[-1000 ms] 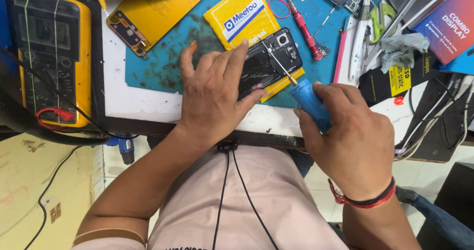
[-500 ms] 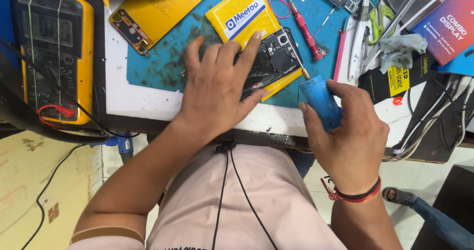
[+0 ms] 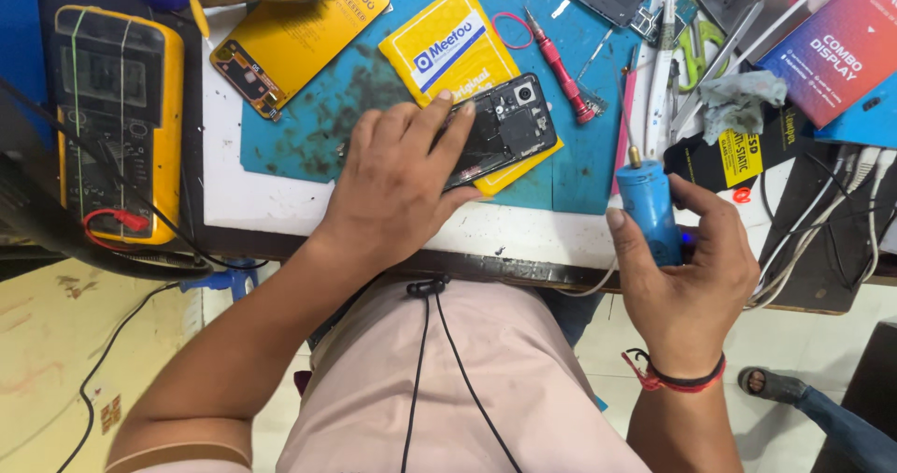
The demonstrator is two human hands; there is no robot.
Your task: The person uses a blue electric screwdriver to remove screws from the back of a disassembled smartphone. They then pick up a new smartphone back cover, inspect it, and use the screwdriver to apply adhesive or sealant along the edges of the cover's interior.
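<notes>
I am pressing my left hand (image 3: 397, 179) flat on the opened phone (image 3: 500, 127), fingers spread and stretched over its lower half, palm down, not curled around anything. The phone is lying with its back cover off, its dark insides and camera module facing up, slanted across a yellow packet (image 3: 448, 48) on the teal work mat (image 3: 308, 127) in the middle of the bench (image 3: 271, 207).

My right hand (image 3: 691, 277) is wrapping closed around a blue cylindrical electric screwdriver (image 3: 647, 207), thumb on its near side and fingers on the far side. I am holding it upright off the right edge of the mat, its brass tip and thin bit pointing away from me, well apart from the phone.

A red-handled screwdriver (image 3: 559, 64) is lying on the mat just beyond the phone, with a pink rubber band (image 3: 509, 29) near it. A yellow multimeter (image 3: 114, 118) is sitting at the far left of the bench, a red lead clipped at its lower edge. A yellow phone frame (image 3: 290, 48) is resting at the mat's upper left corner. To the right, tweezers, green-handled scissors (image 3: 696, 48) and a crumpled grey cloth (image 3: 743, 99) are crowding beside a red and blue box (image 3: 832, 43).
</notes>
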